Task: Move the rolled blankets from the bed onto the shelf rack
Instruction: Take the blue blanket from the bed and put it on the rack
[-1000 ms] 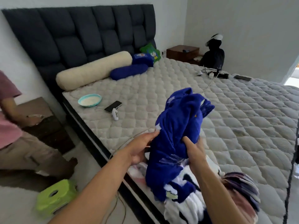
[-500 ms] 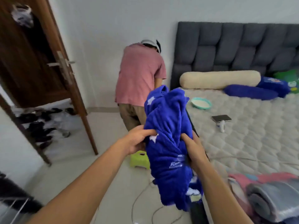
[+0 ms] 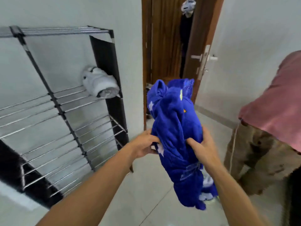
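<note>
Carrying step: left hand [image 3: 144, 145] and right hand [image 3: 201, 146] grip the rolled blue star-printed fleece blanket [image 3: 177, 136], which next needs setting on the black metal-barred shelf rack [image 3: 68, 115].

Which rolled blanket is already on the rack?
The white rolled blanket, lying on an upper shelf of the shelf rack. The blue star-patterned blanket is off the rack, carried in both hands.

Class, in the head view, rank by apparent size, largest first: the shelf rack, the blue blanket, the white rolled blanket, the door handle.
1. Shelf rack
2. Blue blanket, though nearness to the camera enlarges it
3. White blanket
4. Door handle
</note>
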`<state>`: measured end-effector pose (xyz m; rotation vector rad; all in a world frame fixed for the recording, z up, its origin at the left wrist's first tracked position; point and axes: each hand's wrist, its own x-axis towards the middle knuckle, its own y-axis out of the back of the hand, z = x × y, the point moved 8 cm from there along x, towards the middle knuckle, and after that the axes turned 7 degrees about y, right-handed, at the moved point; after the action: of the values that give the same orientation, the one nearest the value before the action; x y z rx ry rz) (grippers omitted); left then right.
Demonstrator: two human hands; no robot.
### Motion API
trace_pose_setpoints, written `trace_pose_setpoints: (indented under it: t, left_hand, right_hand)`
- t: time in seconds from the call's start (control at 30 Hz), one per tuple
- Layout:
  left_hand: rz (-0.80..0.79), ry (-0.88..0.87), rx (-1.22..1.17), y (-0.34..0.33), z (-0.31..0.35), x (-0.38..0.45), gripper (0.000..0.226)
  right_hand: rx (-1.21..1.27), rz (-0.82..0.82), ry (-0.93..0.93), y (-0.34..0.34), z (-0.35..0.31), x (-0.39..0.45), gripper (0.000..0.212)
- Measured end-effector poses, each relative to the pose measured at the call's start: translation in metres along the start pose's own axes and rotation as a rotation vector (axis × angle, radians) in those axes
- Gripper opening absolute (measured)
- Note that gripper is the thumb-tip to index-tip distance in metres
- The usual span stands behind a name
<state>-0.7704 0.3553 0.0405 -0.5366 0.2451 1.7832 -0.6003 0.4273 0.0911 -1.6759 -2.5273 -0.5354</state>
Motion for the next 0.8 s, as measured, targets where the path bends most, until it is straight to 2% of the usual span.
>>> trace_pose_setpoints:
  t: [0.13,0.3,0.47,0.57,0.67,0.8]
  left_hand:
    - [0.267,-0.054,-0.101,0.089,0.023,-0.009,0.033]
    - [0.612,-0.217,-0.237,0.184,0.056,-0.049,0.036]
    - [0.912,-0.430,-0.373,0.261,0.088,-0.084,0.031]
    - [1.048,-0.505,-0.272,0.308,0.123,-0.086,0.037]
    - [1.182,-0.475,-0.053,0.348,0.158,-0.086,0.048]
    - [1.189,-0.363,0.162,0.395,0.190,-0.060,0.054]
  right_hand:
    - [0.042,-0.228,0.088,-0.092,-0.017,0.062,0.057]
    - [0.131,-0.486,0.183,-0.206,-0.064,0.117,0.062]
    - [0.154,-0.614,0.261,-0.318,-0.110,0.154,0.055]
    - [0.194,-0.642,0.237,-0.382,-0.128,0.181,0.049]
    - [0.219,-0.658,0.168,-0.434,-0.137,0.205,0.046]
    - [0.222,-0.668,0.084,-0.487,-0.139,0.236,0.046]
